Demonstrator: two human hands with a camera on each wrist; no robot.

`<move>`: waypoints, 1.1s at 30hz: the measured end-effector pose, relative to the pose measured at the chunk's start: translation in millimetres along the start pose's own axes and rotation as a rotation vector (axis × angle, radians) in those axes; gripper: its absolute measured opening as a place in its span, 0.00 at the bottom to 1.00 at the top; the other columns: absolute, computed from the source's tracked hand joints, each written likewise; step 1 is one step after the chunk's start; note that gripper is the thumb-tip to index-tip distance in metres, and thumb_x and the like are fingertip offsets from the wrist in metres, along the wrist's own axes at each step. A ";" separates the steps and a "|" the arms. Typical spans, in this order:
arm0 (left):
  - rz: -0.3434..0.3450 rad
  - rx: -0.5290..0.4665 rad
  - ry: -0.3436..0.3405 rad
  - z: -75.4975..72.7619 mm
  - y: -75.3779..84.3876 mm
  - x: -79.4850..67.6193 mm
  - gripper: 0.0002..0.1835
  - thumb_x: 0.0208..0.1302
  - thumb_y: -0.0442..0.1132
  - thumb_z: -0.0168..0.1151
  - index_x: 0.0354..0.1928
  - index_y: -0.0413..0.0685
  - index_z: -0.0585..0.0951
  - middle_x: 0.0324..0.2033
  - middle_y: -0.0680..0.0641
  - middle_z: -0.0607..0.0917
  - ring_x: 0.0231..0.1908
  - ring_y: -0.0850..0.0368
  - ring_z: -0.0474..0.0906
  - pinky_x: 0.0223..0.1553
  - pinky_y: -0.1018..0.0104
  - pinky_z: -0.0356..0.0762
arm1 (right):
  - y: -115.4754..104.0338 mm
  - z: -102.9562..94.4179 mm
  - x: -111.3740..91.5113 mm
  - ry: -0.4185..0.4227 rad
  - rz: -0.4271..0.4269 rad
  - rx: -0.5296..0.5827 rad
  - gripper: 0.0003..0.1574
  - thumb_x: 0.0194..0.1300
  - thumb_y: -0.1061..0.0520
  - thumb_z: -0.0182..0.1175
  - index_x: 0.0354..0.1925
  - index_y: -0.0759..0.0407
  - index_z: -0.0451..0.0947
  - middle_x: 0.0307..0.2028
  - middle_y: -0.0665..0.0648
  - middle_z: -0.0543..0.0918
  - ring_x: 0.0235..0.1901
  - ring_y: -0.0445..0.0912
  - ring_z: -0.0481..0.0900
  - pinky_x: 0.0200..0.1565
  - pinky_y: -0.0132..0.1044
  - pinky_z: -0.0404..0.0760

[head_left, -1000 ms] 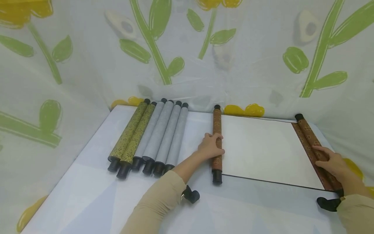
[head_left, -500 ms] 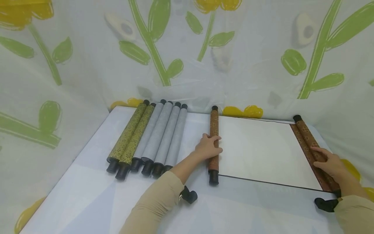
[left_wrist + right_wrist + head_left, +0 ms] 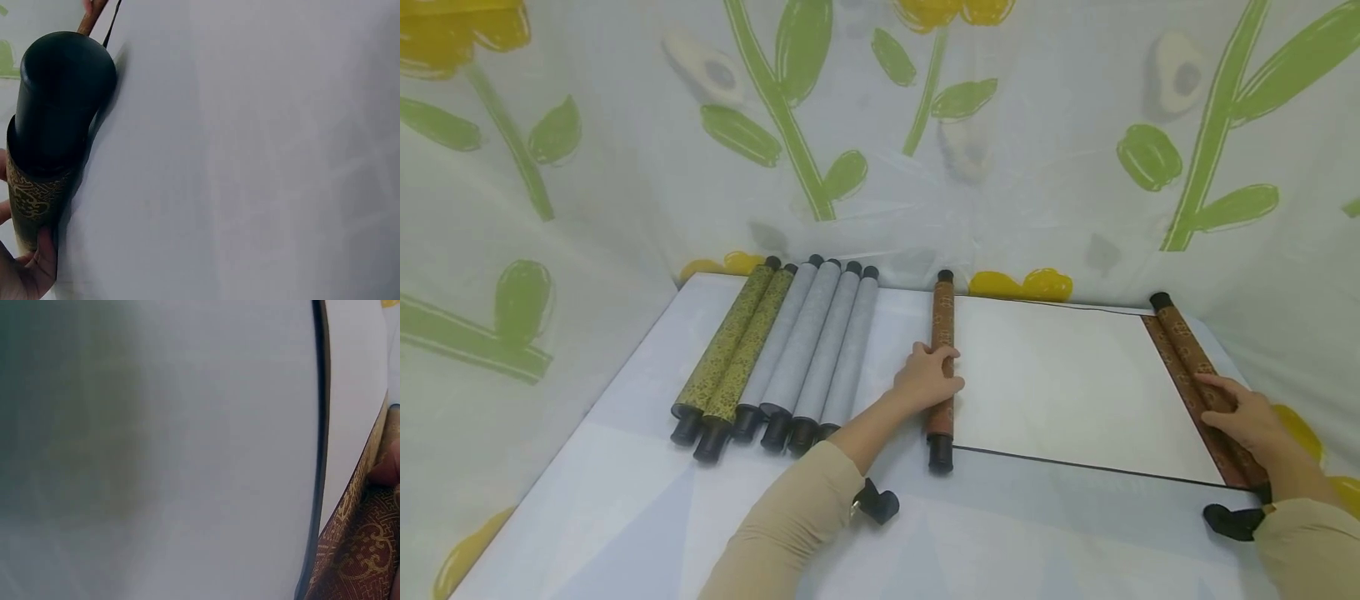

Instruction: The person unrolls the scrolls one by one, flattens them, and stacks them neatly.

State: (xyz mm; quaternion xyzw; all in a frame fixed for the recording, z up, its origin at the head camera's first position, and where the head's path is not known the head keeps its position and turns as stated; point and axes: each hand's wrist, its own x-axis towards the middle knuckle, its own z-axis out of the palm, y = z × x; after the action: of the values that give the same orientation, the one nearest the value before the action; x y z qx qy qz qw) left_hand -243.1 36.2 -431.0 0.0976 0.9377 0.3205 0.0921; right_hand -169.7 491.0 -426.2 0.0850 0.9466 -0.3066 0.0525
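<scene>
A brown-red patterned hanging scroll lies partly unrolled, its blank white paper (image 3: 1067, 383) spread between two rollers. My left hand (image 3: 925, 375) grips the left roller (image 3: 942, 321), thumb on the paper side and fingers over the top. In the left wrist view that roller's black end knob (image 3: 65, 94) fills the upper left, with my fingertips (image 3: 45, 259) on the patterned cloth below. My right hand (image 3: 1247, 417) holds the right roller (image 3: 1183, 333) near its lower half. The right wrist view catches only a bit of the patterned cloth (image 3: 369, 556) and a fingertip (image 3: 386, 467).
Left of the scroll, several rolled scrolls lie side by side: two yellow-green ones (image 3: 722, 350) and a few grey ones (image 3: 808, 342). A flower-printed curtain (image 3: 1000, 183) hangs behind the white table (image 3: 625, 500). Black wrist-worn devices (image 3: 877, 502) show at both wrists.
The left hand has moved the left roller slightly leftward, widening the exposed paper a little. The right hand keeps its hold on the right roller. The whole view has shifted slightly.
</scene>
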 end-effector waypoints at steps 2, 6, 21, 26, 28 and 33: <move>0.001 -0.001 0.008 -0.9 -0.6 -1.2 0.27 0.54 0.53 0.63 0.59 0.63 0.73 0.52 0.40 0.68 0.44 0.50 0.71 0.32 0.60 0.71 | -0.9 0.4 -0.1 0.005 -0.003 -0.009 0.45 0.62 0.61 0.52 0.71 0.67 0.42 0.61 0.89 0.42 0.59 0.83 0.43 0.51 0.77 0.51; -0.003 0.003 0.026 -1.1 -2.1 -3.0 0.31 0.50 0.56 0.69 0.58 0.63 0.72 0.51 0.40 0.69 0.43 0.50 0.72 0.31 0.61 0.71 | -3.9 1.0 -0.8 0.016 -0.004 -0.034 0.44 0.62 0.62 0.51 0.70 0.69 0.43 0.61 0.89 0.44 0.58 0.83 0.45 0.50 0.76 0.52; -0.063 -0.047 0.023 -9.2 -9.0 -1.6 0.34 0.45 0.45 0.72 0.57 0.62 0.70 0.50 0.40 0.69 0.40 0.49 0.72 0.30 0.60 0.71 | 1.6 2.4 1.3 0.019 0.024 -0.038 0.44 0.62 0.60 0.52 0.71 0.66 0.43 0.60 0.89 0.43 0.57 0.83 0.45 0.50 0.77 0.53; -0.047 -0.035 0.023 -12.4 -12.7 -0.6 0.33 0.46 0.44 0.71 0.57 0.62 0.70 0.53 0.39 0.67 0.44 0.48 0.71 0.32 0.59 0.71 | -1.7 1.9 0.9 0.024 0.021 -0.057 0.42 0.63 0.60 0.52 0.69 0.69 0.45 0.59 0.90 0.45 0.56 0.84 0.47 0.48 0.76 0.54; -0.039 -0.023 0.022 -13.8 -14.1 -0.8 0.32 0.47 0.44 0.70 0.57 0.62 0.71 0.53 0.39 0.67 0.45 0.48 0.71 0.32 0.58 0.70 | -3.3 1.7 0.3 0.025 0.023 -0.065 0.42 0.63 0.60 0.52 0.68 0.69 0.45 0.59 0.90 0.45 0.55 0.84 0.48 0.48 0.76 0.55; -0.033 -0.009 0.020 -18.0 -16.9 -0.8 0.31 0.47 0.43 0.69 0.57 0.62 0.72 0.53 0.39 0.67 0.45 0.48 0.70 0.31 0.59 0.69 | -4.8 2.2 -0.2 0.030 0.026 -0.051 0.42 0.63 0.61 0.52 0.69 0.69 0.45 0.59 0.90 0.44 0.55 0.84 0.47 0.48 0.76 0.55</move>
State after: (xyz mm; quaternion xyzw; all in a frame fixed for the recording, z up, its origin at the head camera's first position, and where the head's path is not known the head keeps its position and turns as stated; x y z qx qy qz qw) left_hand -248.6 12.5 -427.4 0.0786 0.9385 0.3243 0.0884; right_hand -170.3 485.8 -425.3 0.1003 0.9536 -0.2805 0.0444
